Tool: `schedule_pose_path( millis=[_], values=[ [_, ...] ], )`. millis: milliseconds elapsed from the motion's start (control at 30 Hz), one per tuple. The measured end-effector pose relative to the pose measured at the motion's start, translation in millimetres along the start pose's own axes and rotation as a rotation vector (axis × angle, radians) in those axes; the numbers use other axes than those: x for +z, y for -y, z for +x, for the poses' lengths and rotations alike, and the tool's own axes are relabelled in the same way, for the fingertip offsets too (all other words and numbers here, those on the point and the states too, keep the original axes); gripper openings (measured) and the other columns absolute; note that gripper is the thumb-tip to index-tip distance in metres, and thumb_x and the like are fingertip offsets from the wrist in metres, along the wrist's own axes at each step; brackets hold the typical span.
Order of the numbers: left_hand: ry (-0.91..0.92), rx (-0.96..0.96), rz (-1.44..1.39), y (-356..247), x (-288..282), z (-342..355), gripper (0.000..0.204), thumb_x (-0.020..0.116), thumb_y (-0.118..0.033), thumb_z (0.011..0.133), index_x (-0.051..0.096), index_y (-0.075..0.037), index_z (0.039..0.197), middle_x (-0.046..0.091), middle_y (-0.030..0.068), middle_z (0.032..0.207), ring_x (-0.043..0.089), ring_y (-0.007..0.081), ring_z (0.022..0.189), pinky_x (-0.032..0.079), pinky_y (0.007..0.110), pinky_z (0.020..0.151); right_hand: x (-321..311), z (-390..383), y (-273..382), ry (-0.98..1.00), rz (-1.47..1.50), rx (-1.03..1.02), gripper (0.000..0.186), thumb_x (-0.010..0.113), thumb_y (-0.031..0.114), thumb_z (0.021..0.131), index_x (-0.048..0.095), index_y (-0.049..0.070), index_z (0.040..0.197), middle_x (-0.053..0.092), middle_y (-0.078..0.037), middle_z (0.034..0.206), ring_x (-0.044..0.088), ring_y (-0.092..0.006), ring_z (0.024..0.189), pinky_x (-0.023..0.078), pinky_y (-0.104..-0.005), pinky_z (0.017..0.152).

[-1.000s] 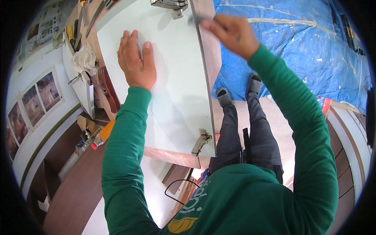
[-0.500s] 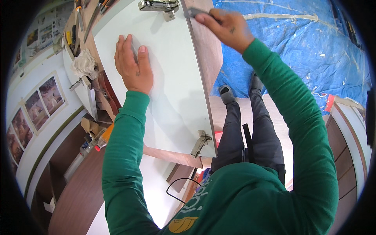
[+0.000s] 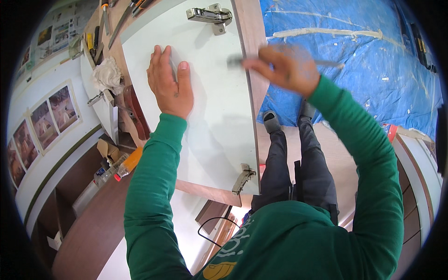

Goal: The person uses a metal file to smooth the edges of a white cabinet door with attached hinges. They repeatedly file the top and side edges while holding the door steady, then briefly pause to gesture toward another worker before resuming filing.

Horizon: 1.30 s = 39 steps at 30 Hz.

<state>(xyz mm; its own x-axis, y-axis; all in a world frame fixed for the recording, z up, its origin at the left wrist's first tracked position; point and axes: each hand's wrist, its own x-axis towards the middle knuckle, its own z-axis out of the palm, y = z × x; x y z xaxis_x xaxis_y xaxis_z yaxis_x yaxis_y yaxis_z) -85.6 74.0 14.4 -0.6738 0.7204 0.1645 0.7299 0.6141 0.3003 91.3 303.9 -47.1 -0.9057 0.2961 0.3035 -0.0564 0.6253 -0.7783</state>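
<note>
A white cabinet door panel (image 3: 210,112) with one curved side lies flat before me. Two metal hinges are fixed to it, an upper hinge (image 3: 212,17) and a lower hinge (image 3: 243,179). My left hand (image 3: 170,86) rests on the panel, palm down, its fingers stretched out. At the panel's right edge, my right hand (image 3: 287,67) is closed around a long, slim, dark grey tool (image 3: 234,61), file-like in shape. Its blunt end reaches over the panel and a thin end sticks out to the right. Motion blurs the tool, so its exact kind is unclear.
A wooden worktop (image 3: 255,46) shows under the panel. Hand tools (image 3: 95,42), a crumpled white cloth (image 3: 107,74) and a bottle of orange liquid (image 3: 129,163) are on the left. A blue sheet (image 3: 336,18) covers floor at the right, beyond my feet.
My right hand and its tool have moved down along the panel's right edge. My left hand stays flat on the panel. The view has shifted slightly.
</note>
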Motion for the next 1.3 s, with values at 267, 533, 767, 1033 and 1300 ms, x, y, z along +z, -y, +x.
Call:
schedule_pose_path(
  millis=[267, 533, 767, 1033, 1300],
  values=[
    [0.01, -0.023, 0.064, -5, -4, 1, 0.051, 0.055, -0.027, 0.103, 0.052, -0.001, 0.146, 0.042, 0.0228, 0.159, 0.038, 0.0395, 0.147, 0.027, 0.05, 0.122, -9, 4, -4, 0.062, -0.02, -0.047, 0.047, 0.074, 0.046, 0.094, 0.06, 0.008, 0.07, 0.052, -0.013, 0.06, 0.054, -0.0332, 0.052, 0.042, -0.0416, 0.048],
    [0.061, -0.034, 0.076, -1, -3, 0, 0.057, 0.052, -0.036, 0.104, 0.045, -0.009, 0.154, 0.037, 0.0191, 0.164, 0.029, 0.0398, 0.153, 0.013, 0.057, 0.125, 8, 9, -18, 0.083, 0.17, -0.008, 0.046, 0.077, 0.045, 0.091, 0.06, 0.007, 0.071, 0.049, -0.014, 0.063, 0.053, -0.0315, 0.053, 0.04, -0.0425, 0.049],
    [0.064, -0.027, 0.069, 0, -5, 0, 0.056, 0.051, -0.036, 0.105, 0.046, -0.01, 0.154, 0.038, 0.0175, 0.164, 0.028, 0.0392, 0.153, 0.012, 0.056, 0.125, 2, 108, -75, -0.186, 0.2, 0.288, 0.051, 0.068, 0.046, 0.099, 0.058, 0.003, 0.073, 0.048, -0.021, 0.064, 0.045, -0.0324, 0.054, 0.038, -0.0405, 0.052],
    [0.083, -0.027, 0.064, 1, -6, 1, 0.057, 0.051, -0.035, 0.105, 0.046, -0.007, 0.153, 0.038, 0.0187, 0.164, 0.029, 0.0401, 0.153, 0.012, 0.056, 0.125, 0, -32, 5, 0.304, 0.374, -0.182, 0.045, 0.077, 0.036, 0.092, 0.052, 0.008, 0.067, 0.048, -0.013, 0.062, 0.052, -0.0335, 0.052, 0.04, -0.0432, 0.048],
    [0.086, -0.028, 0.055, -1, -6, 4, 0.057, 0.05, -0.035, 0.104, 0.046, -0.005, 0.153, 0.037, 0.0218, 0.163, 0.029, 0.0433, 0.152, 0.013, 0.056, 0.124, 17, 93, -74, -0.185, 0.254, 0.203, 0.053, 0.067, 0.047, 0.1, 0.058, 0.001, 0.076, 0.044, -0.02, 0.065, 0.038, -0.0167, 0.056, 0.036, -0.0368, 0.052]
  ],
)
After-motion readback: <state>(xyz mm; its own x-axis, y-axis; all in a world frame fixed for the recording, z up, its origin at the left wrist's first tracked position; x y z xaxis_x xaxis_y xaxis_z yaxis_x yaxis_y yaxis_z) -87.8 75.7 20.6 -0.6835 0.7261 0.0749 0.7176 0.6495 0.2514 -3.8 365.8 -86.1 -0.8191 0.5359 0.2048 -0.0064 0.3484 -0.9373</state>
